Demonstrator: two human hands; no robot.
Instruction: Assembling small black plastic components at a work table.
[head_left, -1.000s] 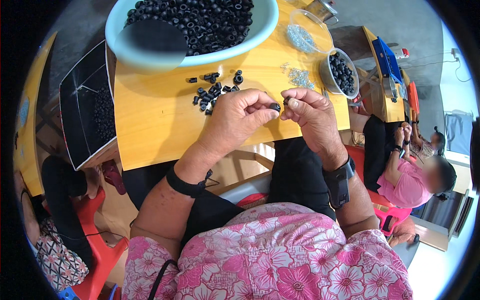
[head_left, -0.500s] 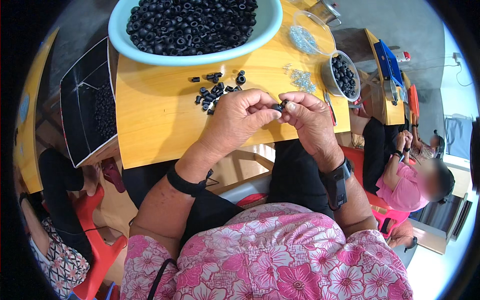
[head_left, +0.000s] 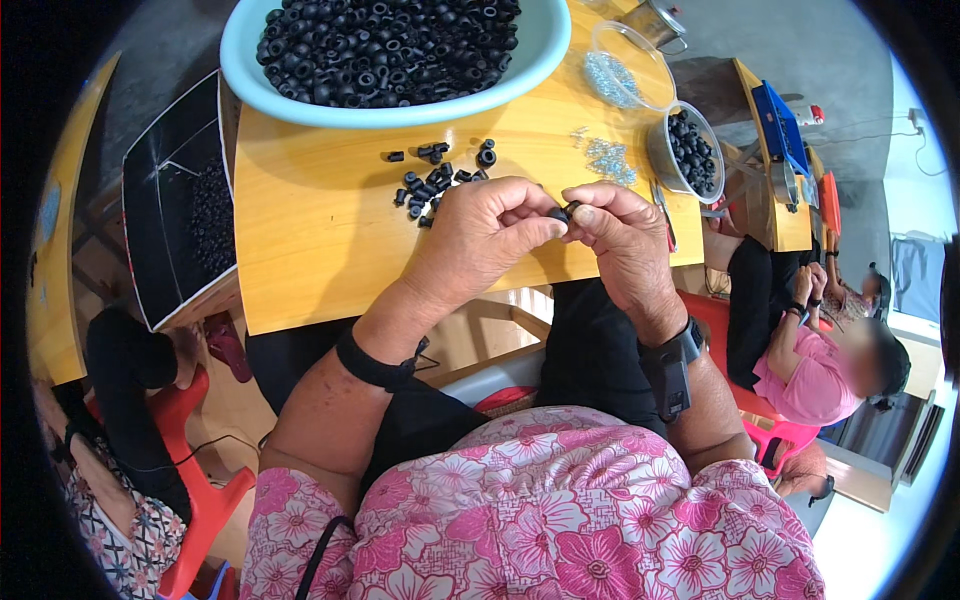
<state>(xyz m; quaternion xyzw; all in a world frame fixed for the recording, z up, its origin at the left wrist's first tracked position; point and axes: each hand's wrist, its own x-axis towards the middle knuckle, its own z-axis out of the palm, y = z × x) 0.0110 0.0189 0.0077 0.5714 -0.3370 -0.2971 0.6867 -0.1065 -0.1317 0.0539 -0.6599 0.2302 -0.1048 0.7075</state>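
Above the table's near edge, my left hand (head_left: 478,235) and my right hand (head_left: 628,240) meet fingertip to fingertip. My left thumb and forefinger pinch a small black rubber piece (head_left: 558,214). Against it, a second dark bit (head_left: 572,208) sits in my right fingertips, mostly hidden; whether the two are joined I cannot tell. Just beyond my left hand lies a loose group of small black rubber pieces (head_left: 430,187). Small clear bluish parts (head_left: 608,160) are heaped on the wood beyond my right hand.
A light blue basin (head_left: 400,118) of black pieces stands at the back. To the right are a clear tub (head_left: 660,150) of black balls, a clear round dish (head_left: 645,65) and red-handled scissors (head_left: 663,210). A black-lined box (head_left: 170,230) stands left. Other people sit on both sides.
The view has shifted slightly. My hands stay together with the black pieces pinched between them; the fingertips have moved only a little. The person at left has moved an arm.
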